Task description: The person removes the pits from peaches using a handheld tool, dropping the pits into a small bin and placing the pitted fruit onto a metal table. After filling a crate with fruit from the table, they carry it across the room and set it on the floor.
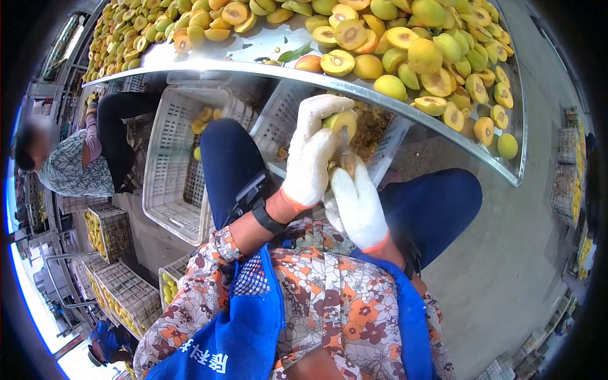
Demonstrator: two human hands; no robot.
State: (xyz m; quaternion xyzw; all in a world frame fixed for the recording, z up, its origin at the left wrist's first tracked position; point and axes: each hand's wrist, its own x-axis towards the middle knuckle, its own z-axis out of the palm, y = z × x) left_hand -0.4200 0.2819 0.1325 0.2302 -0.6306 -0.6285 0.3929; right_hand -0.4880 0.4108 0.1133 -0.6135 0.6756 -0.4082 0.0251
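Note:
My left hand [310, 149], in a white glove, is closed around a cut yellow peach [342, 121], its cut face turned toward me. My right hand [359, 206], gloved in white too, grips a small metal-bladed pitting knife [345, 140] by its brownish handle. The blade touches the peach's cut face; its exact tip is hard to make out. Both hands are close together above my lap, just below the metal table's edge. Behind them stands a crate [391, 149] holding brown scraps.
A metal-rimmed table [266, 68] carries heaped peach halves [437, 57]. At left, a large white crate [177, 225] has a few peaches inside. Another person [76, 158] sits beyond it. Crates of yellow fruit [120, 297] line the left; more stacked crates [565, 171] stand right.

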